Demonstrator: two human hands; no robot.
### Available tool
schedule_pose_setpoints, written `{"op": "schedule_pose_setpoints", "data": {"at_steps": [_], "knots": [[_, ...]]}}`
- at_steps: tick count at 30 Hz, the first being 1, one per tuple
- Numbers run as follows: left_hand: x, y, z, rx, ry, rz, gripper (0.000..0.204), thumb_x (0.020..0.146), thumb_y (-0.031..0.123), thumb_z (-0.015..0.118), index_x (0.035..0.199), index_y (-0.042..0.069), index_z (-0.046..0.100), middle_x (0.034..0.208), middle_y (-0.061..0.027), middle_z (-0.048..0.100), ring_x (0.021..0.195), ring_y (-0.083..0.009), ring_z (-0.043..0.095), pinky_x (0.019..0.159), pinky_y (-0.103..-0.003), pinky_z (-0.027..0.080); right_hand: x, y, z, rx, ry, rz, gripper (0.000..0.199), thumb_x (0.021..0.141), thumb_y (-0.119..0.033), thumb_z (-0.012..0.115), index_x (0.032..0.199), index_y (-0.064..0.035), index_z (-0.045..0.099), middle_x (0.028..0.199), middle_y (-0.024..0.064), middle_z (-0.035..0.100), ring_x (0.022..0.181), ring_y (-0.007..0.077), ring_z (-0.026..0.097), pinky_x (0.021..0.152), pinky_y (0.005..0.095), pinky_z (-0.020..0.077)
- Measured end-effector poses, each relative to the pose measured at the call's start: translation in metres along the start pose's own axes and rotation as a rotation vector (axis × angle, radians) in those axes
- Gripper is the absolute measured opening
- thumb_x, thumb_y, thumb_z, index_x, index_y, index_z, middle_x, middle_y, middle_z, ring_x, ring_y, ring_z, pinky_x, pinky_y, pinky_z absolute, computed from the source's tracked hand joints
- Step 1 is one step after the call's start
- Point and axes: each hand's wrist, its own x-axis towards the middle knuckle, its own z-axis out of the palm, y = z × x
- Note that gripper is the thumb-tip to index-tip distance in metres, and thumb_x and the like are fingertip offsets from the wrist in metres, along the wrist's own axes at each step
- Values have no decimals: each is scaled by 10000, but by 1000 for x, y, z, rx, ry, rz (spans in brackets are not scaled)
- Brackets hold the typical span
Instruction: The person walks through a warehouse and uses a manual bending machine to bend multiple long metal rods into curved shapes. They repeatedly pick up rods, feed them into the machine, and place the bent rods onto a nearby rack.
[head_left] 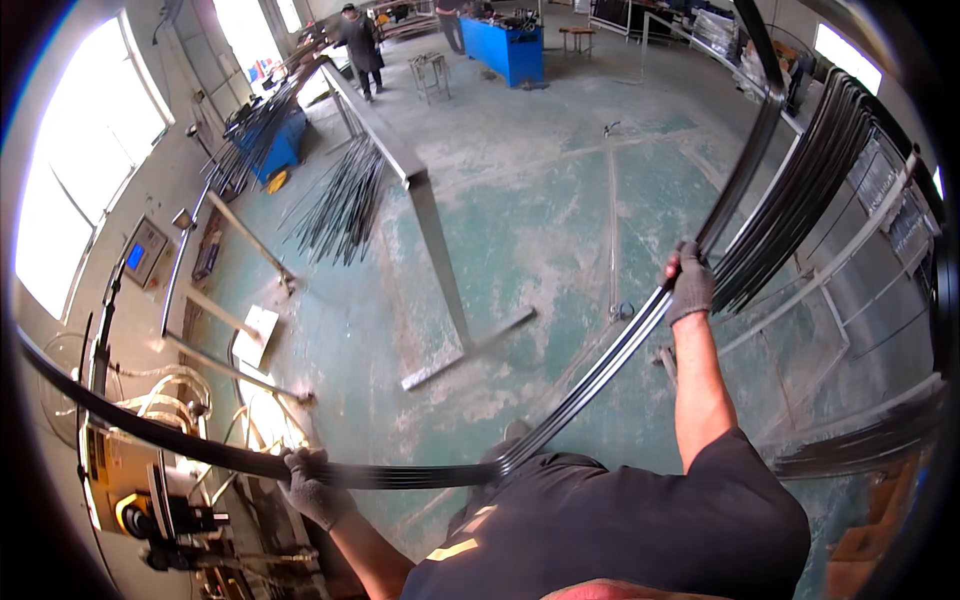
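I hold a long dark metal strip [590, 375] that runs across my body from the lower left up to the upper right. My left hand [312, 487], in a grey glove, grips it low on the left near a yellow machine [125, 480]. My right hand [690, 285], also gloved, is closed around it higher on the right. Past my right hand the strip meets a bundle of similar dark strips [800, 200] lying on a metal rack [850, 290].
A tall steel frame stand [430, 230] rises from the green concrete floor ahead. Dark rods [340, 205] lie piled beyond it, beside a blue cart [275, 145]. A blue workbench [510, 50] and a person [360, 45] are far back. Bright windows on the left.
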Motion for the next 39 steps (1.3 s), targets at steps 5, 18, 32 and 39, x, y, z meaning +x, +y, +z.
{"op": "schedule_pose_setpoints", "data": {"at_steps": [5,18,32,39], "knots": [[41,-93,180,31,-155,-127,184,1069,178,616,1194,49,573,853,-69,624,730,-197,625,692,-337,556,133,-52,-17,46,100,-138,271,1049,-383,655,989,-119,636,728,-44,546,586,83,501,513,261,412],[-29,-309,580,-80,-329,-345,175,1059,129,604,1182,25,536,913,-126,652,834,-288,684,817,-450,589,559,-119,-44,-7,200,-292,367,1042,-433,657,1071,-68,654,773,-44,515,630,83,482,539,257,373],[97,-554,907,9,-419,-665,266,1032,203,669,1125,-28,574,924,-130,659,865,-314,706,833,-449,603,864,-81,20,-126,360,-362,338,1059,-405,632,1094,-69,644,806,-34,514,678,82,465,614,249,405],[200,-754,1057,-49,-722,-791,276,1022,172,670,1139,-51,560,969,-172,677,893,-340,698,844,-471,578,976,-61,101,-235,506,-521,359,1023,-406,679,1077,-53,649,785,-18,532,662,84,484,572,241,407]]}}
